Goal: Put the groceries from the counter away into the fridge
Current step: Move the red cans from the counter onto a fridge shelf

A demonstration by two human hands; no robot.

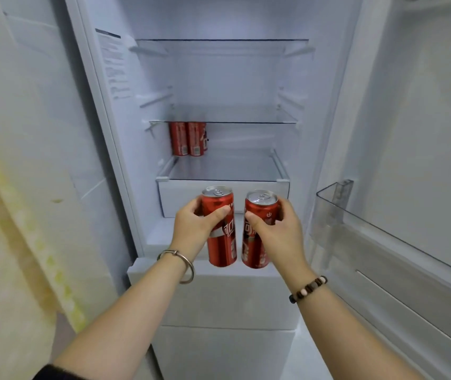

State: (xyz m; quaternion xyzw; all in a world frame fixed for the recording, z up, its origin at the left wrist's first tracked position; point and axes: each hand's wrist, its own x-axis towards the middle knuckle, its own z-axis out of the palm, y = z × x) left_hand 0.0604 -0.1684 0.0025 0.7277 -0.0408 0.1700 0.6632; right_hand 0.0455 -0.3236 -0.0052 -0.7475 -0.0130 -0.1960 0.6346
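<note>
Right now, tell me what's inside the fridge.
Two red cans stand at the back left of the lower glass shelf. The upper shelves look bare. The drawer is opaque, its front partly covered by the held cans, so its contents cannot be seen.

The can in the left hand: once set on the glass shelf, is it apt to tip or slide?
The can is tall and slim, so a nudge could probably tip it. Its pull tab looks unopened, suggesting it is full and weighty. The glass shelf looks smooth, so it may slide.

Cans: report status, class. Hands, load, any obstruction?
Left hand holds one can; right hand holds another. Two cans already shelved. Fridge open, path clear.
</note>
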